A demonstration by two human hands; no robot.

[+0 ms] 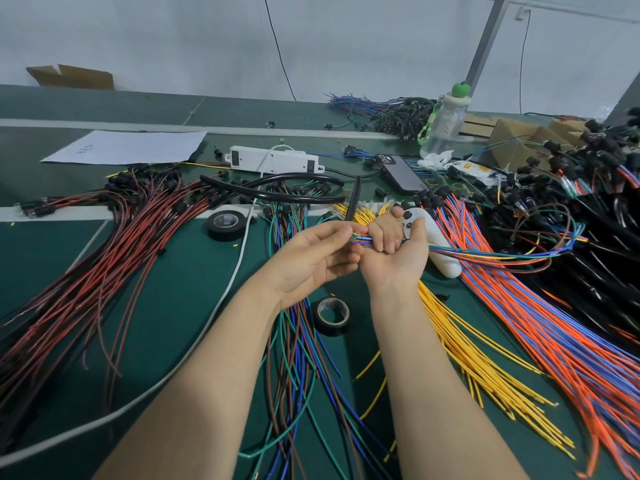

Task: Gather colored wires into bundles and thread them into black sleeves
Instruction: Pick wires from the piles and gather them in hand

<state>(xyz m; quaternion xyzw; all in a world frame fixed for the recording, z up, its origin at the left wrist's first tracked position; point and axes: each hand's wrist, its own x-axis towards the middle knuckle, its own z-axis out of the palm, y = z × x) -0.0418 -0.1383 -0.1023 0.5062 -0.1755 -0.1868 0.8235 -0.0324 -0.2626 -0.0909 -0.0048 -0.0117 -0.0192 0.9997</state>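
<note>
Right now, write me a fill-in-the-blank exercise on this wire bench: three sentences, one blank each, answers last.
1. The left hand and right hand hold one wire bundle that runs off to the person's ____ side.
2. The cap on the water bottle is ____.
3. The loose wires lying beside the right forearm are ____.
Missing words: right; green; yellow.
</note>
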